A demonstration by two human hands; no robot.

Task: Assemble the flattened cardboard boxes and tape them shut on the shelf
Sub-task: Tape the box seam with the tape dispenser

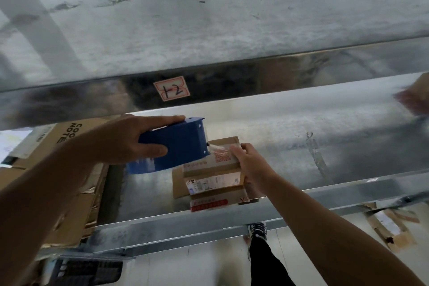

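A small cardboard box (213,169) with red print and white labels sits on the metal shelf (325,137), near its front edge. My left hand (130,139) grips a blue tape dispenser (178,146), whose front end touches the box's top at its left side. A strip of clear tape runs from the dispenser onto the box top. My right hand (249,160) holds the box at its right side, fingers curled over the top edge.
A pile of flattened cardboard boxes (76,193) lies at the left of the shelf. The upper shelf's metal beam carries a label "12" (172,88). More cardboard (390,225) lies on the floor at the right. My leg and shoe (257,232) show below the shelf.
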